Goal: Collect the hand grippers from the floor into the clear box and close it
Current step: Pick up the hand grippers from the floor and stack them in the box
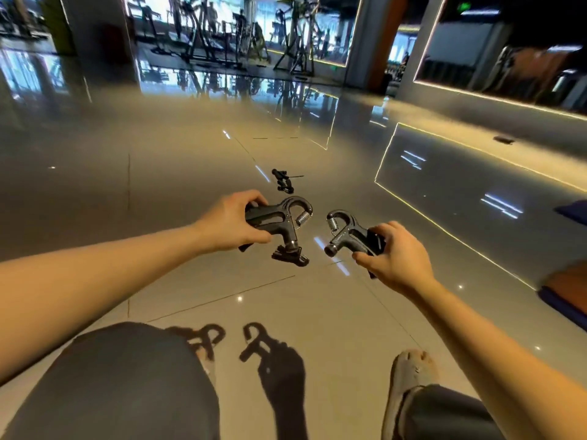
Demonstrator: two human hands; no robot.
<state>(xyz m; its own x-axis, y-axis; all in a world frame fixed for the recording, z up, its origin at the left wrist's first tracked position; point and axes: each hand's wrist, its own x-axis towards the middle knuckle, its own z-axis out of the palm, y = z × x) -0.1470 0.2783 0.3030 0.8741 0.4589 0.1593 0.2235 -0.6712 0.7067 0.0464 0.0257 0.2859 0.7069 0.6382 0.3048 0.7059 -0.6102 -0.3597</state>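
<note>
My left hand [228, 222] was clenched around one hand gripper [273, 217] and my right hand [395, 254] around a second hand gripper [349, 238], both raised off the floor [190, 173], I judge for carrying together, arms stretched forward. Beyond, a third gripper [290, 256] and a farthest gripper [282, 181] lay on it; no clear box showed.

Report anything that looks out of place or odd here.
The left hand holds a first gripper, the right hand a second gripper. A third gripper lies stray on the floor ahead, and a dark piece lies just below the first. No clear box is in view.
</note>
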